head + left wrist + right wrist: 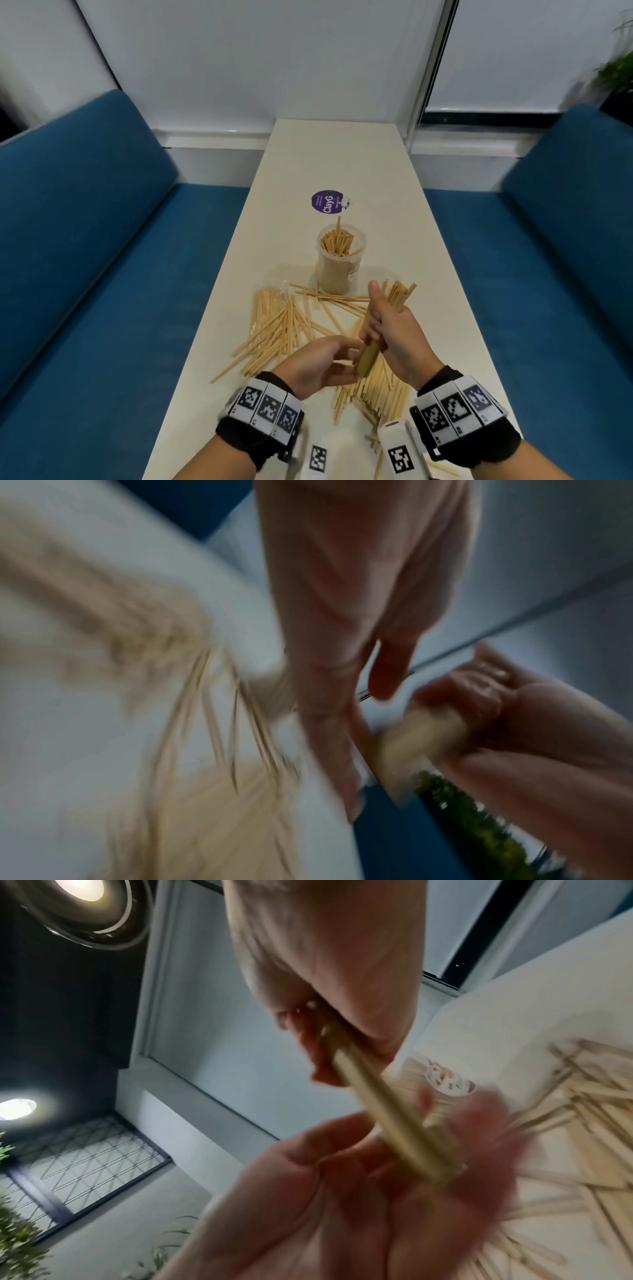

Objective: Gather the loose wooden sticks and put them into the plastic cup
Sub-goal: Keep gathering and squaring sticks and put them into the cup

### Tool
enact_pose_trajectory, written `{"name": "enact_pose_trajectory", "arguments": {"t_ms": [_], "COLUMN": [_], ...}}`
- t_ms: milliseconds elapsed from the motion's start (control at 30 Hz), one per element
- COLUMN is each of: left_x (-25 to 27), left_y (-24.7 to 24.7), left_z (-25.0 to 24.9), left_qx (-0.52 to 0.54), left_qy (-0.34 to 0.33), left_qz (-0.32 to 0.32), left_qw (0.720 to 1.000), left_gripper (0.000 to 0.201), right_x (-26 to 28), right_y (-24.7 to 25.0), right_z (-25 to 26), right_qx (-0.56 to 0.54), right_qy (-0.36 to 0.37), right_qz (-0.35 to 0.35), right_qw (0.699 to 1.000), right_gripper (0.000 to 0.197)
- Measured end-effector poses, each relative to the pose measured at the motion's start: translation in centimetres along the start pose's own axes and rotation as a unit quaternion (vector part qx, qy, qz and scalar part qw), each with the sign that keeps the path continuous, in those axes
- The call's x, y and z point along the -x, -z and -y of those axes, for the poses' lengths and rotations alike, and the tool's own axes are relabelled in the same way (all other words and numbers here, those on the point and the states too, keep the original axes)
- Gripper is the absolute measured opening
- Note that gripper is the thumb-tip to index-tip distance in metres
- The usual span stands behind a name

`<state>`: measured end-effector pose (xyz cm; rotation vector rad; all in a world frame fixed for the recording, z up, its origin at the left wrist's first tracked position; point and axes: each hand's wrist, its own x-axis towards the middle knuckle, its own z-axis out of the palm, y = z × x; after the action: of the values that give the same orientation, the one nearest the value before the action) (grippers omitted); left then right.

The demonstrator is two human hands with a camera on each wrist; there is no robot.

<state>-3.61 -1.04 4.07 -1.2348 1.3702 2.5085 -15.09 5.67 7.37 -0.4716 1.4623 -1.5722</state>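
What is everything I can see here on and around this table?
Table: one, cream, long, running away down the middle.
Plastic cup: one, clear, upright mid-table, already holding sticks.
Loose sticks: many, pale wood, scattered on the table nearer than the cup.
Bundle of sticks: one, pale wood, held above the table.
Purple lid: one, flat on the table beyond the cup.
Sofas: two, blue, one on each side.
Plant: green, far right corner.
Wrist bands: two, black with checkered markers.
Right hand: grips the bundle.
Left hand: blurred, fingers at the bundle's near end.
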Motion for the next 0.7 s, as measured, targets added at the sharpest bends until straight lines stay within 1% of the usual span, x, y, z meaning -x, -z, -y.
{"name": "enact_pose_trajectory", "arguments": {"t_ms": [33,67,100,167,233,267,333,433,500,567,633,700], "left_x": [0.0,-0.4,-0.8,-1.5,-2.3,-2.8,-3.8,-5.2,-5.8,-6.1,-6.3,-6.2], "left_y": [1.0,2.4,3.9,6.7,8.6,9.2,9.8,9.9,9.9,9.9,10.0,9.8], "left_z": [0.2,0.6,0.9,1.3,1.6,1.8,2.3,3.3,4.1,4.6,4.8,4.8], "left_qx": [-0.158,-0.297,-0.372,-0.432,-0.488,-0.512,-0.533,-0.569,-0.583,-0.586,-0.592,-0.6], "left_qy": [-0.004,-0.02,-0.031,-0.018,0.016,0.02,0.012,0.008,0.015,-0.001,-0.02,-0.029], "left_qz": [-0.056,-0.118,-0.178,-0.263,-0.307,-0.321,-0.347,-0.352,-0.357,-0.379,-0.395,-0.397], "left_qw": [0.986,0.947,0.911,0.862,0.817,0.797,0.772,0.743,0.73,0.716,0.702,0.694], "left_gripper": [0.03,0.032,0.035,0.041,0.05,0.057,0.07,0.09,0.096,0.087,0.068,0.048], "right_x": [-0.1,-0.3,-0.6,-1.3,-2.0,-2.3,-2.5,-2.5,-2.5,-2.5,-2.5,-2.4], "right_y": [0.2,0.6,1.0,2.0,2.8,3.1,3.3,3.2,3.2,3.3,3.4,3.2], "right_z": [-0.2,-0.4,-0.6,-1.3,-2.3,-2.9,-3.9,-5.3,-6.2,-6.9,-7.5,-7.9], "right_qx": [-0.01,-0.021,-0.028,-0.035,-0.046,-0.051,-0.046,-0.024,-0.024,-0.019,-0.018,-0.027], "right_qy": [-0.014,-0.027,-0.041,-0.077,-0.133,-0.165,-0.217,-0.275,-0.309,-0.331,-0.341,-0.348], "right_qz": [-0.017,-0.036,-0.055,-0.086,-0.105,-0.11,-0.108,-0.092,-0.09,-0.086,-0.074,-0.061], "right_qw": [1.0,0.999,0.997,0.993,0.984,0.979,0.969,0.957,0.947,0.94,0.937,0.935], "right_gripper": [0.053,0.052,0.051,0.05,0.046,0.042,0.035,0.026,0.022,0.023,0.023,0.023]}}
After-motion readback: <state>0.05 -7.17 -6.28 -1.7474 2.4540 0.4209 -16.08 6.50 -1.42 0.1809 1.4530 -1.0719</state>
